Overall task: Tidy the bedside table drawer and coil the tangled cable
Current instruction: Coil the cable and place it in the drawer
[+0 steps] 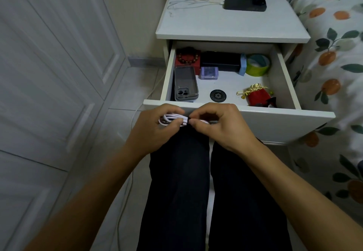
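White cable [172,119] coiled in tight loops, pinched between left hand [155,127] and right hand [218,125], near open drawer [231,111]

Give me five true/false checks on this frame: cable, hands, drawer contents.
1. Both hands, left hand and right hand, hold the coiled white cable. True.
2. The drawer is closed. False: it is pulled open.
3. The green tape roll sits at the drawer's back right. True.
4. The red pouch lies on the tabletop. False: it lies in the drawer.
5. The black phone lies in the drawer. False: on the tabletop, plugged in.
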Available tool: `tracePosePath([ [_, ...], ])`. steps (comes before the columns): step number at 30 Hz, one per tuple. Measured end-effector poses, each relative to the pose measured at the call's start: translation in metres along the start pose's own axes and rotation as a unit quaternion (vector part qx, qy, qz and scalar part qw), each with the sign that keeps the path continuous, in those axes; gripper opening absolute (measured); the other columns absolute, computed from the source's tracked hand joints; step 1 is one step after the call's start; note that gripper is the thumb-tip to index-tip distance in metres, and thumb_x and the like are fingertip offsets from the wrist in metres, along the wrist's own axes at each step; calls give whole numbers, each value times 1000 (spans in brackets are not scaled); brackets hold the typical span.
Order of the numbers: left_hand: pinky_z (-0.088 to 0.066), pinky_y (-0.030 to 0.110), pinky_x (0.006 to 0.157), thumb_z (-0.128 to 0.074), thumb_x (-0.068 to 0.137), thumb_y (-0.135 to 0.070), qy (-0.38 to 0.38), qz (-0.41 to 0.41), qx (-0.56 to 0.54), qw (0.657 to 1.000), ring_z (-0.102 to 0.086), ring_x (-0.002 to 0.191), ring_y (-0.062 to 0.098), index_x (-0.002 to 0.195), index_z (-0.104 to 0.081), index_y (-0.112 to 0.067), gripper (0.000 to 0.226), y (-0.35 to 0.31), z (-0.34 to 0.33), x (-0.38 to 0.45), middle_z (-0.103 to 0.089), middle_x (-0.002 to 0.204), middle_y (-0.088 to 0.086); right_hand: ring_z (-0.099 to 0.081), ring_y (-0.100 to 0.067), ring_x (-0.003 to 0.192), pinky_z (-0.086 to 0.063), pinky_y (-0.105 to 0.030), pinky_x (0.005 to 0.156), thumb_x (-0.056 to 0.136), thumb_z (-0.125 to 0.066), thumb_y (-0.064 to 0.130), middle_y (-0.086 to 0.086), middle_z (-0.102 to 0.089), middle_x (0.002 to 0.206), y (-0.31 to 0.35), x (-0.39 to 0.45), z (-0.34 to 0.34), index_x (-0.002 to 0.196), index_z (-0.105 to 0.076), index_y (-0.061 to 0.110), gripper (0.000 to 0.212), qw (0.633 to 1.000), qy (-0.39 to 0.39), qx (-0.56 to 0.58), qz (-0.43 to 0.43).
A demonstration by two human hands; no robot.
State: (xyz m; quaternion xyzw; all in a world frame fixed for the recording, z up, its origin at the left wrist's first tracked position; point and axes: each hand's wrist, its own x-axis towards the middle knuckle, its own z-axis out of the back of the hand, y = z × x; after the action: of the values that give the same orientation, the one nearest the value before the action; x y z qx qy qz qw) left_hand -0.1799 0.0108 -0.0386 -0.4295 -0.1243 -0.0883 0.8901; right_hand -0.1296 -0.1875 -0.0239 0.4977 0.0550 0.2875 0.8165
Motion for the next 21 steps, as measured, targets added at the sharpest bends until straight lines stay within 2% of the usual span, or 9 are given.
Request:
tracePosePath([
  [3,-45,4,73,-57,88,-30,-16,41,-8,999,-60,86,-5,98,-59,-26,11,4,-6,3,-59,88,-23,-66,-5,79,-50,-18,70,81,-77,22,11,-72,81,-2,5,0,87,-77,21,6,1000,13,9,-12],
  [5,-44,2,70,-60,92,-24,-28,67,-18,997,-59,84,-8,95,-58,-25,4,6,-10,6,-58,86,-22,-65,-6,78,-51,-24,68,82,-77,23,10,-71,80,-5,9,1,86,-75,20,5,1000,16,-7,-9],
  [9,-47,6,68,-61,93,-22,-63,91,-34,993,-62,81,-4,91,-56,-27,7,7,-17,9,-61,84,-19,-61,-10,75,-49,-33,67,84,-74,23,6,-68,81,-8,11,0,83,-68,15,10,997,21,-68,35],
  [15,-48,8,63,-60,94,-21,-80,117,-50,989,-64,73,-1,85,-59,-25,10,-1,-22,13,-63,78,-13,-60,-7,79,-48,-27,70,87,-70,26,7,-67,85,-10,9,6,90,-70,16,10,995,18,-95,40],
  [18,-49,12,54,-57,95,-29,-104,148,-95,979,-65,58,6,88,-65,-13,19,-16,-21,18,-67,70,-5,-63,-5,85,-50,-21,74,85,-72,28,11,-67,94,-9,5,13,103,-67,22,20,999,29,-33,-2],
  [19,-50,14,52,-55,95,-33,-99,162,-114,975,-65,55,8,88,-66,-12,25,-23,-20,21,-69,68,-2,-64,-6,85,-52,-22,75,85,-74,25,12,-67,94,-8,4,16,105,-66,22,22,999,27,2,-19],
  [21,-53,16,54,-56,92,-38,-58,173,-154,971,-68,60,11,90,-67,-12,28,-34,-16,28,-71,73,-1,-67,-15,76,-57,-34,69,84,-74,15,5,-68,90,-7,3,22,104,-68,17,21,994,7,95,-49],
])
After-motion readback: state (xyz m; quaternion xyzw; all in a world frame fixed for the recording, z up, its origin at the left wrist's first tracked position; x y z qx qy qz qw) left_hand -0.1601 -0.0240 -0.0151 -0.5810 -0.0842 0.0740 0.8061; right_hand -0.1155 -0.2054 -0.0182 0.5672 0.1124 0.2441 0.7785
